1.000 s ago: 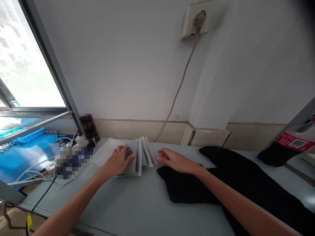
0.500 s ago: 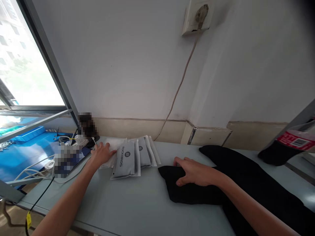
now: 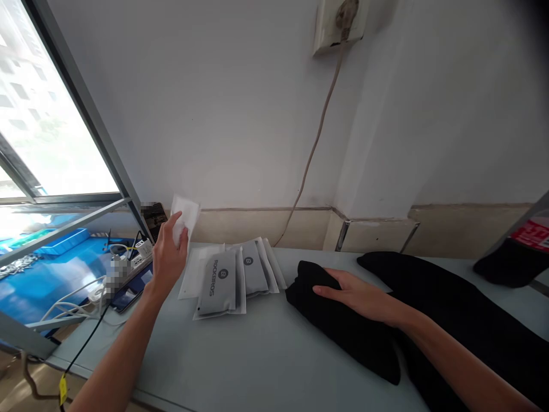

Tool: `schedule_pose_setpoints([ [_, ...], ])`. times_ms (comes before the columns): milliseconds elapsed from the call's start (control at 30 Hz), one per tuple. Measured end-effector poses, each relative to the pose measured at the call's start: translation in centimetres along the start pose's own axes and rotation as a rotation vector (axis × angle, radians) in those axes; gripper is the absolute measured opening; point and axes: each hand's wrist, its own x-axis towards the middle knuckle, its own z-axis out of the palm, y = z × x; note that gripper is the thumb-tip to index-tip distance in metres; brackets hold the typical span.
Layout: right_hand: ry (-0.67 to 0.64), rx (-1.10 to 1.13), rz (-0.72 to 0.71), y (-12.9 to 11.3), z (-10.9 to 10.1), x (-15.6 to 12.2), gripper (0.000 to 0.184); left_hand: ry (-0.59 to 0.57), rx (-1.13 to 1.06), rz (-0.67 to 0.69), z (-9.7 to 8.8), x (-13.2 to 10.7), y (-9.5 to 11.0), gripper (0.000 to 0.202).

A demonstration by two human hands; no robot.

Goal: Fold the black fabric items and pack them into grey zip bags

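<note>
Raised over the left part of the table, my left hand (image 3: pixel 168 252) pinches a small white translucent bag (image 3: pixel 187 216) between thumb and fingers. Just to its right lie several flat packets, the front one a grey ROCKBROS packet (image 3: pixel 218 283) in a clear sleeve. A plain white sleeve (image 3: pixel 193 278) lies partly under that packet. My right hand (image 3: pixel 358 294) grips a folded black cloth sleeve (image 3: pixel 338 326), thumb on top and the fingers partly hidden behind it. More black cloth (image 3: pixel 450 303) stretches away to the right, under and beyond my right forearm.
A phone (image 3: pixel 128 294), white cables and a power strip (image 3: pixel 139 260) crowd the left edge beside a metal frame. Behind it is a blue surface with a blue tray (image 3: pixel 64 241). A dark drink bottle (image 3: pixel 514 257) lies tilted at far right. A cord (image 3: pixel 317 126) hangs down the wall.
My left hand has risen off the packets with the white bag in it. My right hand has closed on the black cloth, and its near end has lifted and turned.
</note>
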Motion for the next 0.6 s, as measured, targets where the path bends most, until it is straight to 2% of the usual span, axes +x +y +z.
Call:
schedule_pose_setpoints([
  [67, -0.038, 0.17, 0.059, 0.1, 0.2, 0.2, 0.036, 0.023, -0.264, -0.086, -0.3, 0.0, 3.0, 0.048],
  [100, -0.039, 0.266, 0.09, 0.2, 0.3, 0.3, 0.035, -0.029, -0.432, -0.152, -0.1, -0.2, 4.5, 0.049],
  [200, 0.037, 0.534, 0.12, 0.1, 0.8, 0.1, 0.034, -0.427, -0.835, -0.389, 1.6, -1.4, 8.2, 0.047],
  [267, 0.075, 0.657, 0.075, 0.0, 1.3, -0.1, 0.035, -0.583, -0.933, -0.458, 3.4, -2.6, 9.7, 0.046],
  [333, 0.066, 0.723, 0.046, -0.1, 1.8, -0.2, 0.038, -0.663, -0.97, -0.46, 5.2, -3.7, 10.3, 0.046],
  [433, 0.051, 0.729, 0.097, -0.3, 2.7, -0.2, 0.04, -0.712, -0.982, -0.433, 6.9, -4.9, 10.5, 0.045],
  [500, 0.058, 0.731, 0.135, -0.4, 3.1, 0.0, 0.037, -0.728, -0.999, -0.443, 7.3, -5.5, 10.5, 0.046],
  [600, 0.068, 0.757, 0.138, -0.4, 3.5, 0.2, 0.033, -0.784, -1.12, -0.535, 7.0, -6.0, 10.6, 0.048],
])
